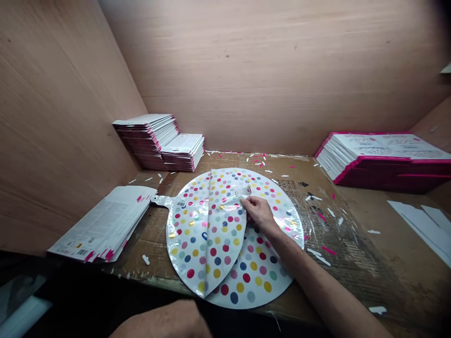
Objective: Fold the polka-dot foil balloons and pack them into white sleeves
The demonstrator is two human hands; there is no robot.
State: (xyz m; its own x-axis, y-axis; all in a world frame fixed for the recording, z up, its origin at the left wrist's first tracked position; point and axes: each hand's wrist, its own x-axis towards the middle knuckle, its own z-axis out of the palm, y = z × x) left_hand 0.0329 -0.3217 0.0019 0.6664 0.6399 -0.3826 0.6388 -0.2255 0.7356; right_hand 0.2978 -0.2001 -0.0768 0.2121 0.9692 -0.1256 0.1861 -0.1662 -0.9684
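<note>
Round plastic sheets (pixel 260 277) with coloured dots lie on the brown cardboard surface in the middle. The top one (pixel 190 220) has a tab at its left and is folded over along a vertical crease. My right hand (pixel 259 213) pinches the tabbed end of the folded part, near the middle of the round sheets. Of my left arm, only a blurred part shows at the bottom edge, below the sheets; its fingers cannot be made out.
Card stacks (pixel 151 141) stand at the back left, and loose cards (pixel 105 223) lie at the left. A pink-edged stack (pixel 384 159) is at the back right. White and pink scraps are scattered about. Wooden panels (pixel 225 70) rise behind and at the sides.
</note>
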